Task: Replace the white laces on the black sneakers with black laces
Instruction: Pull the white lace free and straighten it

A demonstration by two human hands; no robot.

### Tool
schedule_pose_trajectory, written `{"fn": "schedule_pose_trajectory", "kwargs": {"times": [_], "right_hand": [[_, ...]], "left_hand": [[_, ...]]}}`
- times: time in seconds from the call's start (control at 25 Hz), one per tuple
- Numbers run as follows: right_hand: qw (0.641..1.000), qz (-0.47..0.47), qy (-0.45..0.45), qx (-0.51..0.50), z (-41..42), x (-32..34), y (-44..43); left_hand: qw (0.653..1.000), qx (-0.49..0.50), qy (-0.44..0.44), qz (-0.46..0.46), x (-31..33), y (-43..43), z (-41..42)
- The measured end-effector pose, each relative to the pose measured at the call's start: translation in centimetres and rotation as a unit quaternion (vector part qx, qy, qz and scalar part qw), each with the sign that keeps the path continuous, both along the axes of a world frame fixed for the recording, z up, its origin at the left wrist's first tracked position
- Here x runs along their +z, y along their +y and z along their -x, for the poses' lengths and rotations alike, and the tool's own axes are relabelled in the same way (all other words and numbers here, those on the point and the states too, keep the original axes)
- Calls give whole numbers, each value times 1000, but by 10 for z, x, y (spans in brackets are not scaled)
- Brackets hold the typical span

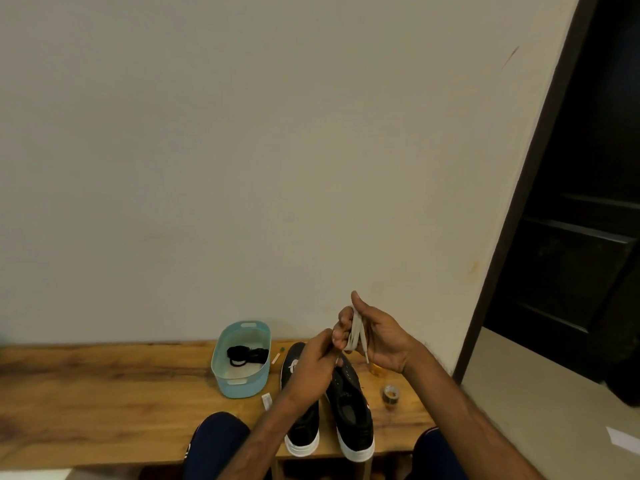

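Both left hand [311, 362] and right hand [377, 337] clutch the bundled white lace [355, 332] above the sneakers [349, 410]; next, probably fetching black laces [247, 355].

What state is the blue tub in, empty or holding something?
Not empty: a bundle of black laces lies on the bottom of the blue tub, which stands upright on the wooden bench.

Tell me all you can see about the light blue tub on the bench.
The tub is light blue, oval, seemingly plastic, with a handle slot at each end. It stands upright on the wooden bench, left of the black sneakers. Coiled black laces lie inside on its pale floor.
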State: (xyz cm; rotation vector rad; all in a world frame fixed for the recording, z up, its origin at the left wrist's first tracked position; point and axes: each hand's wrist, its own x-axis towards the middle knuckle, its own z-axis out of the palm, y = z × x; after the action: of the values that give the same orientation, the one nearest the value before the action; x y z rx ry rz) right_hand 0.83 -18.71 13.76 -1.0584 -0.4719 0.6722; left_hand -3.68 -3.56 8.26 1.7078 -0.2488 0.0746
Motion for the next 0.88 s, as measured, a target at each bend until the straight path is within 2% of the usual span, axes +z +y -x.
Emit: {"fn": "schedule_pose_trajectory", "kwargs": {"times": [0.16,0.32,0.44,0.56,0.72,0.88], "right_hand": [[997,-47,60,-21,-5,-9,-2],[996,-48,52,55,-4,-15,-1],[990,-68,48,115,0,-15,-3],[981,-87,44,169,4,-15,0],[983,-68,8,171,7,-17,1],[987,5,-45,157,4,-13,-9]], "left_hand": [[998,-21,50,15,2,8,5],[997,-24,56,47,10,9,6],[994,-65,68,63,14,10,8],[995,-59,77,38,14,6,13],[999,-22,-16,-19,11,4,16],[993,4,-94,-64,9,9,21]]}}
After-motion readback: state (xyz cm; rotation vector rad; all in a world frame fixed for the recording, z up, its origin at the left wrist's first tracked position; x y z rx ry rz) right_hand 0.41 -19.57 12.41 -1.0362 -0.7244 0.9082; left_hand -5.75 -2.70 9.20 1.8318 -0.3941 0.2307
